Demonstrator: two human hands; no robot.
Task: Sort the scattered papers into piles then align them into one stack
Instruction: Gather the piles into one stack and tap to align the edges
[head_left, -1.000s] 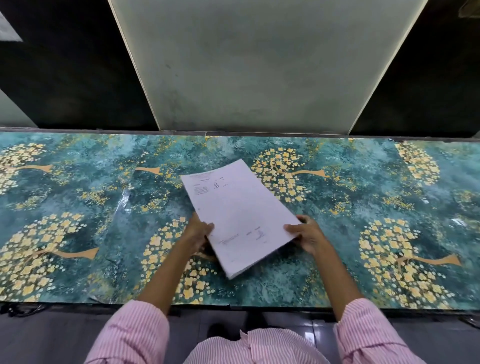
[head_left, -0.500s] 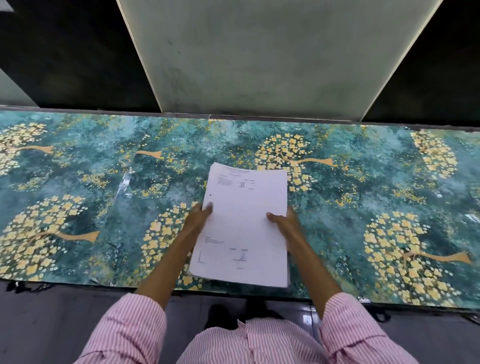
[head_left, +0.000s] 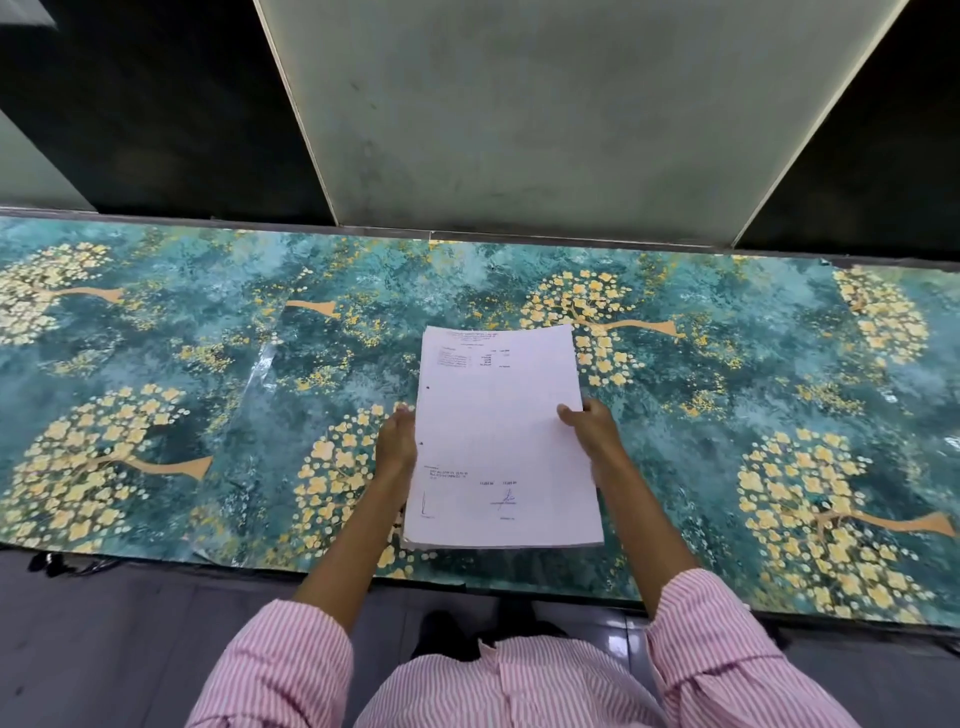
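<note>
Both hands hold the stack of papers (head_left: 501, 441), printed side up, over the near edge of the floral-covered table (head_left: 182, 374). The right hand (head_left: 592, 434) pinches its right edge, thumb on top; the left hand (head_left: 397, 441) grips the left edge, fingers hidden underneath.

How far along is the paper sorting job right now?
Done: the papers sit in one stack. In hand: the left hand and right hand hold its long edges. Left: the near edge shows sheets slightly stepped, so a final squaring and setting down probably remain.
</note>
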